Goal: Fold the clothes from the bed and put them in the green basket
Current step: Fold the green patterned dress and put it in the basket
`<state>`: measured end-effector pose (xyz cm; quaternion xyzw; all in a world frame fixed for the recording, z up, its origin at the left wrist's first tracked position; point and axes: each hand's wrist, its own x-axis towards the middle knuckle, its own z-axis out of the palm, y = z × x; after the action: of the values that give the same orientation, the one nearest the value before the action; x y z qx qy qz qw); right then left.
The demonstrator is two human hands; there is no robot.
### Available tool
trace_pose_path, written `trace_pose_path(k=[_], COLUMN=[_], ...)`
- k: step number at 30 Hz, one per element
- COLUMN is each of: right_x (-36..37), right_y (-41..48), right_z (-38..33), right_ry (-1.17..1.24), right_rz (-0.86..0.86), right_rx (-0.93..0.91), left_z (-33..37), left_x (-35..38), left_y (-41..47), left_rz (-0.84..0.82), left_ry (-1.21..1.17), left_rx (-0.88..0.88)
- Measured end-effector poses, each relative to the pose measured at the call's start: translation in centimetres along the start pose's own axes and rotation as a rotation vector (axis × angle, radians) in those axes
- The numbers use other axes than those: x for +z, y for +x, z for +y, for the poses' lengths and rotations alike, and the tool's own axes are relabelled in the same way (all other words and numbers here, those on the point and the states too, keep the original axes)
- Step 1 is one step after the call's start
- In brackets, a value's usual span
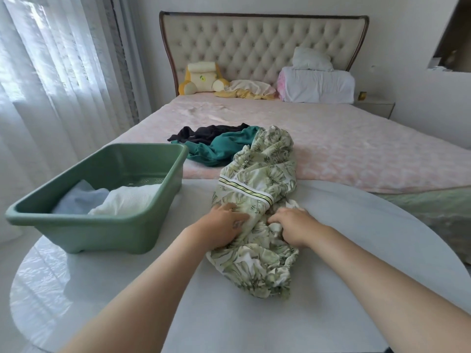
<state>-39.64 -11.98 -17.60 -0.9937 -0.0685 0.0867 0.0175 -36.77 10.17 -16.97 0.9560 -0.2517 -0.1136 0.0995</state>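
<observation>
A crumpled green leaf-print garment (257, 189) with a striped band lies across the round white table (356, 250), its far end trailing onto the bed. My left hand (224, 225) lies on its left side, fingers spread flat on the cloth. My right hand (293, 225) is on its right side with fingers curled into the fabric. The green basket (102, 235) stands on the table to the left, holding a folded white piece (127, 200) and a light blue one (79, 200). On the bed (356, 149) lie a teal garment (224, 146) and a black one (209, 132).
Pillows, a yellow cushion (201, 77) and a folded white blanket (318, 85) sit by the tufted headboard. White curtains (51, 72) hang at the left. A small nightstand (374, 105) stands right of the bed.
</observation>
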Motion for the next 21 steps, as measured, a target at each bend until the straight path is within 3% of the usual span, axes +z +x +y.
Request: trace_pose_path(k=[3,6,10,11,13,15,16,19,21], right_x=[-1.3,-1.6,-2.6,-2.7,-2.7,-2.3,-1.9,-0.4,0.3], right_y=[-0.8,-2.4,-4.7,-4.8,-4.1,-3.1,-2.6,-1.7,-1.4], right_z=[-1.2,-2.7,-3.9,-3.7,-3.2,-2.2,-1.6,-0.7,-0.7], right_ry=[0.024,0.156,0.589,0.694,0.784,0.641,0.508,0.122,0.001], right_rz=[0.006,-0.230,-0.540,-0.503,-0.207,0.167,0.270,0.237,0.216], right_rx=[0.012,-0.077,-0.159,-0.180,-0.174,-0.093,-0.074,-0.080,-0.058], left_z=[0.0,0.1,-0.7,-0.8,-0.8,-0.8,-0.8,-1.1,-1.2], left_x=[0.1,-1.3,-2.7,-2.7,-2.5,-2.1,-1.9,-1.1,-0.7], left_y=[0.1,-0.4,-1.1,-1.1,-1.0,-1.0,-1.0,-1.1,-1.1], left_rz=[0.004,0.093,0.102,0.099,0.119,0.140,0.125,0.020,0.027], left_ry=[-0.001,0.046,0.129,0.083,-0.047,-0.135,-0.154,-0.147,-0.128], left_rx=[-0.011,-0.082,-0.189,-0.180,-0.129,-0.099,-0.102,-0.102,-0.062])
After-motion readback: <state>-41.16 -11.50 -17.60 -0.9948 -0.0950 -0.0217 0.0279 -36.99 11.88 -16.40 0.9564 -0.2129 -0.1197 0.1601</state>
